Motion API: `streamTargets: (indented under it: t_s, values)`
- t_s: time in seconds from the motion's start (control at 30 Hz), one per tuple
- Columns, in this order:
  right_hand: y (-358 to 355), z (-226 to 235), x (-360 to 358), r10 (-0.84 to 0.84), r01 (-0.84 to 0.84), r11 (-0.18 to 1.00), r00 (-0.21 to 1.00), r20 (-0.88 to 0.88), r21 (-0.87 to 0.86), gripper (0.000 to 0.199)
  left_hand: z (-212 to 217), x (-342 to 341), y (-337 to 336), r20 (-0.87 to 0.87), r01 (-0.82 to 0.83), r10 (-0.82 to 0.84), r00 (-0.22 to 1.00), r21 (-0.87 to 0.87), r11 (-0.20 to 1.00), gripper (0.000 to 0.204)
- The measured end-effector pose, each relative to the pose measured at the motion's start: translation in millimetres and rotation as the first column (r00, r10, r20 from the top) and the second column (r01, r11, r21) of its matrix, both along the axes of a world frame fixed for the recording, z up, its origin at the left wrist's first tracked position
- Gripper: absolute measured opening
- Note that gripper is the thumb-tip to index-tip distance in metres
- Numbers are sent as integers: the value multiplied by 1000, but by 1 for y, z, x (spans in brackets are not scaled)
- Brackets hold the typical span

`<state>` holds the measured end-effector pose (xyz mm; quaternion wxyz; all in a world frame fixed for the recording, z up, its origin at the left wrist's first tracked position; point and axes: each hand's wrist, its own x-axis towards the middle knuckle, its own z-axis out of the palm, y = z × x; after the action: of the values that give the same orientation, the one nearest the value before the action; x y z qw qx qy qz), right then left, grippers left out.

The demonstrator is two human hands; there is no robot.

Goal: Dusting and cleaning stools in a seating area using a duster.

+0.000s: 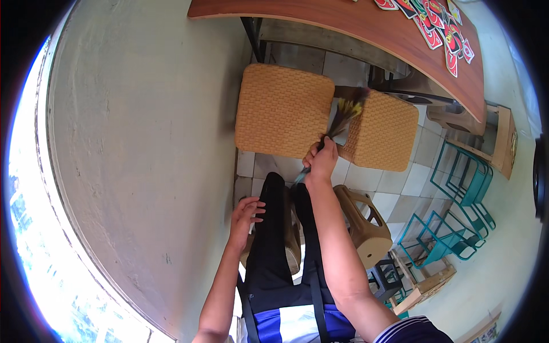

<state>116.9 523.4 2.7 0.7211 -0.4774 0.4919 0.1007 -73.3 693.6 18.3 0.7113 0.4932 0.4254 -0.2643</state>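
Left hand: is resting empty, fingers parting loosely beside the black-trousered left leg.
Tan, square, woven left seat: is standing near the grey wall.
Right hand: is gripping a dark, yellow-tufted feather duster, which is pointing away from the person, between both seats.
Tan, square, woven right seat: is standing just beside the duster.
Reddish-brown wooden desk: is carrying scattered red-and-black cards.

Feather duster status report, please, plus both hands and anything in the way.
Right hand gripping feather duster. Left hand empty, fingers loosely spread beside left leg. Left woven stool and right woven stool close by duster's head; contact unclear.
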Motion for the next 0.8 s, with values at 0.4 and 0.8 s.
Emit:
streamTargets:
  t_s: [0.4, 0.8]
  values:
    - [26, 3, 12, 269, -242, 935, 960, -72, 258, 19, 4, -15, -8, 3, -1, 1, 1000, 22, 1000, 29]
    - [7, 4, 15, 644, -599, 694, 765, 28, 400, 10, 4, -23, -14, 7, -44, 44, 999, 17, 999, 30]
